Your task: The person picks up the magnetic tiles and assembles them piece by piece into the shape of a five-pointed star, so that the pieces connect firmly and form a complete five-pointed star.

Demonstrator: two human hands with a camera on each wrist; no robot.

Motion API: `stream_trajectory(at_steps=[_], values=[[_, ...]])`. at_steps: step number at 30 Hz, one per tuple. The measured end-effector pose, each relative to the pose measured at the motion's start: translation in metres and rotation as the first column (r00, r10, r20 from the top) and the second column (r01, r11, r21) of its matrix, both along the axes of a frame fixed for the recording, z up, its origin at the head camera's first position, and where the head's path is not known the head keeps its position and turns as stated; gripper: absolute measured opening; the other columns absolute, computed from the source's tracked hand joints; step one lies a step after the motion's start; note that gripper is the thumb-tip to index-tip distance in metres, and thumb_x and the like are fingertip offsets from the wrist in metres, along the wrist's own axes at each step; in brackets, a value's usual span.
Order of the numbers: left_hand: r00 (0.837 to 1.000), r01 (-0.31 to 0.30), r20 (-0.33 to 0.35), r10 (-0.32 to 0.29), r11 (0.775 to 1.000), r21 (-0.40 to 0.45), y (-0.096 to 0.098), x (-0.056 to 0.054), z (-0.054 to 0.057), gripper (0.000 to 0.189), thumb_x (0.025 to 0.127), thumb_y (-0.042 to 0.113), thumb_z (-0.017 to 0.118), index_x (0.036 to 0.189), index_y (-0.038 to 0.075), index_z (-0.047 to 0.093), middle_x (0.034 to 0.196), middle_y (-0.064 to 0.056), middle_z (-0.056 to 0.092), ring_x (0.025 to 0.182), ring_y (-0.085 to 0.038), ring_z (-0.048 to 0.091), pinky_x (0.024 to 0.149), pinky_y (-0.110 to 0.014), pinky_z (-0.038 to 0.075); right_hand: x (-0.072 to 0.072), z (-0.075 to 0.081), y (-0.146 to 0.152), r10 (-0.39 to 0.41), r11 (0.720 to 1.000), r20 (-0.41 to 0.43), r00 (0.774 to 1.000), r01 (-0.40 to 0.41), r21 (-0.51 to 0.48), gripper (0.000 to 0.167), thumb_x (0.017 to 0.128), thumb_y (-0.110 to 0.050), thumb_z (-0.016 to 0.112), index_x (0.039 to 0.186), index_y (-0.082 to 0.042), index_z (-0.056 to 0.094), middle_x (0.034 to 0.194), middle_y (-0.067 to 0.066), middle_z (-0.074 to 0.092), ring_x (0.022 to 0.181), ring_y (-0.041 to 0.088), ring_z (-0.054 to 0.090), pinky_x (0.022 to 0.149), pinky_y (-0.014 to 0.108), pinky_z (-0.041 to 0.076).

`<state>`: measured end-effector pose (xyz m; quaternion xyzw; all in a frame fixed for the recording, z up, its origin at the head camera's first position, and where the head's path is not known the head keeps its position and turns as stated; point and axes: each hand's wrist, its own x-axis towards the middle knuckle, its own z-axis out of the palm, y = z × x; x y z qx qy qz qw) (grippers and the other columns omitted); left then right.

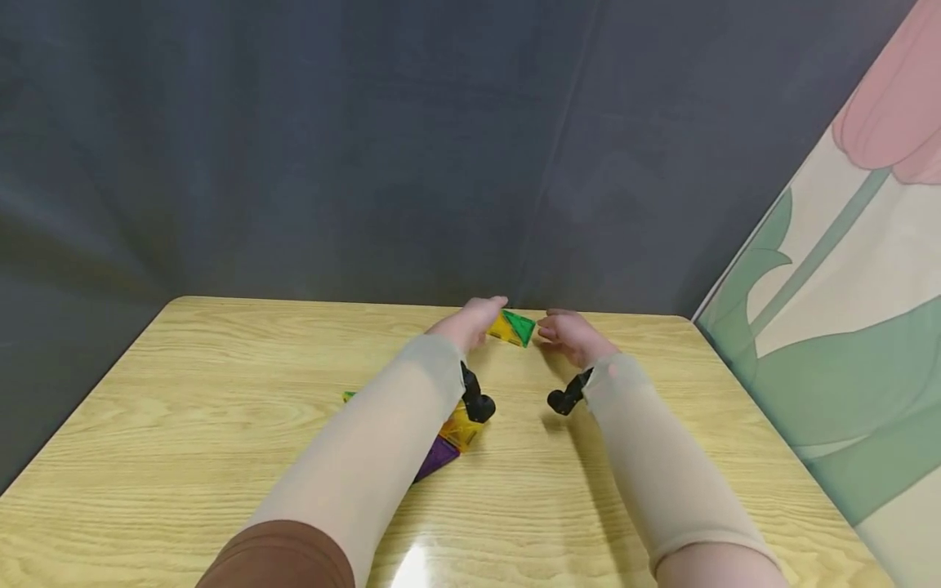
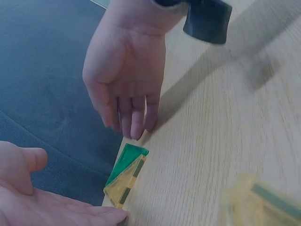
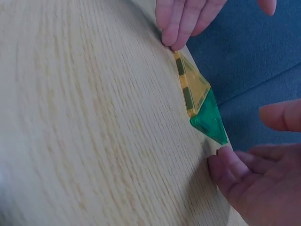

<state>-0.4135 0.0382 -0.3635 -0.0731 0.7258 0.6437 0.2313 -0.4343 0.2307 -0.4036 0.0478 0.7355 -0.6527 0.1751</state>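
Note:
Two translucent triangular magnetic tiles, one yellow (image 3: 192,81) and one green (image 3: 209,118), sit edge to edge near the table's far rim. My left hand (image 1: 470,321) is at the yellow tile's end, its straight fingertips right at the corner in the right wrist view. On the opposite side, my right hand (image 1: 575,333) has its fingertips close by the green tile's pointed end, the thumb held apart. Neither hand grips a tile. Both hands also show in the left wrist view, the right hand (image 2: 129,75) with its fingers extended downward.
More tiles lie partly hidden under my left forearm: a yellow one (image 1: 461,429), a purple one (image 1: 438,457) and a sliver of green (image 1: 349,396). A dark curtain (image 1: 353,163) hangs behind the wooden table (image 1: 184,408). Flower-patterned fabric (image 1: 867,327) borders the right side.

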Motion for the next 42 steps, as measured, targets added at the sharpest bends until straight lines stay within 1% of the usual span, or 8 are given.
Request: stream_trajectory(at_steps=[3, 8, 14, 18, 25, 33, 38, 42], values=[[0.999, -0.03, 0.013, 0.03, 0.999, 0.033, 0.002, 0.001, 0.0, 0.065, 0.104, 0.04, 0.048, 0.156, 0.006, 0.028, 0.158, -0.013, 0.028, 0.139, -0.031, 0.034, 0.113, -0.044, 0.031, 0.0, 0.002, 0.001, 0.013, 1.0, 0.003, 1.0, -0.013, 0.027, 0.062, 0.104, -0.008, 0.04, 0.155, 0.007, 0.007, 0.159, 0.022, 0.015, 0.14, 0.035, 0.028, 0.114, 0.047, 0.028], [0.998, -0.067, 0.001, 0.067, 0.998, 0.017, 0.007, 0.001, -0.003, 0.055, 0.103, 0.032, 0.05, 0.148, 0.003, 0.037, 0.135, -0.016, 0.044, 0.099, -0.027, 0.045, 0.097, -0.039, 0.041, 0.003, 0.004, 0.004, 0.0, 0.998, -0.014, 1.0, 0.001, 0.064, 0.055, 0.104, -0.008, 0.04, 0.152, 0.011, 0.019, 0.15, 0.023, 0.031, 0.125, 0.03, 0.043, 0.111, 0.044, 0.034], [0.997, -0.069, 0.02, 0.07, 0.995, -0.066, 0.01, -0.002, -0.016, 0.049, 0.1, 0.012, 0.054, 0.145, -0.002, 0.038, 0.13, -0.017, 0.051, 0.11, -0.032, 0.055, 0.098, -0.038, 0.048, 0.013, 0.001, 0.006, -0.039, 0.964, -0.06, 0.997, 0.054, 0.26, 0.035, 0.099, -0.005, 0.053, 0.128, 0.015, 0.055, 0.115, 0.017, 0.06, 0.087, 0.018, 0.06, 0.093, 0.034, 0.05], [0.997, -0.067, 0.018, 0.07, 0.987, -0.147, 0.011, -0.004, -0.025, 0.036, 0.096, 0.0, 0.056, 0.131, -0.006, 0.052, 0.117, -0.018, 0.06, 0.089, -0.027, 0.061, 0.085, -0.034, 0.055, 0.019, 0.0, 0.006, -0.03, 0.931, -0.046, 0.999, 0.044, 0.363, 0.029, 0.095, -0.002, 0.057, 0.119, 0.013, 0.063, 0.103, 0.016, 0.067, 0.077, 0.016, 0.063, 0.08, 0.03, 0.055], [0.997, -0.076, -0.014, 0.075, 0.958, -0.276, 0.006, -0.006, -0.031, 0.025, 0.092, -0.005, 0.059, 0.118, -0.007, 0.058, 0.097, -0.018, 0.063, 0.058, -0.02, 0.057, 0.065, -0.028, 0.058, 0.027, 0.002, 0.0, -0.065, 0.972, 0.06, 0.996, 0.049, 0.23, 0.028, 0.097, 0.004, 0.055, 0.122, 0.015, 0.059, 0.095, 0.018, 0.065, 0.066, 0.015, 0.064, 0.075, 0.03, 0.058], [0.986, -0.163, -0.001, 0.169, 0.948, -0.272, -0.01, -0.014, -0.032, 0.026, 0.09, -0.006, 0.063, 0.115, -0.005, 0.054, 0.09, -0.016, 0.061, 0.049, -0.015, 0.054, 0.05, -0.022, 0.051, 0.023, -0.001, -0.007, -0.039, 0.995, 0.116, 0.993, 0.028, 0.096, 0.028, 0.098, 0.004, 0.053, 0.125, 0.013, 0.057, 0.092, 0.014, 0.064, 0.069, 0.013, 0.065, 0.077, 0.027, 0.058], [0.983, -0.183, -0.037, 0.18, 0.974, -0.136, -0.023, -0.011, -0.022, 0.026, 0.087, -0.013, 0.064, 0.112, -0.012, 0.059, 0.089, -0.017, 0.061, 0.05, -0.014, 0.055, 0.05, -0.02, 0.051, 0.025, 0.004, -0.002, 0.06, 0.996, 0.096, 0.994, -0.053, -0.07, 0.031, 0.1, 0.007, 0.048, 0.13, 0.014, 0.047, 0.091, 0.012, 0.063, 0.075, 0.014, 0.066, 0.077, 0.024, 0.057], [0.987, -0.145, -0.073, 0.146, 0.989, 0.013, -0.038, 0.003, -0.005, 0.027, 0.088, -0.014, 0.063, 0.115, -0.016, 0.063, 0.086, -0.016, 0.064, 0.054, -0.013, 0.058, 0.056, -0.021, 0.055, 0.036, 0.015, -0.003, 0.073, 0.984, 0.053, 0.996, -0.063, -0.167, 0.031, 0.099, 0.008, 0.049, 0.13, 0.013, 0.045, 0.088, 0.012, 0.066, 0.075, 0.015, 0.069, 0.079, 0.025, 0.057]])
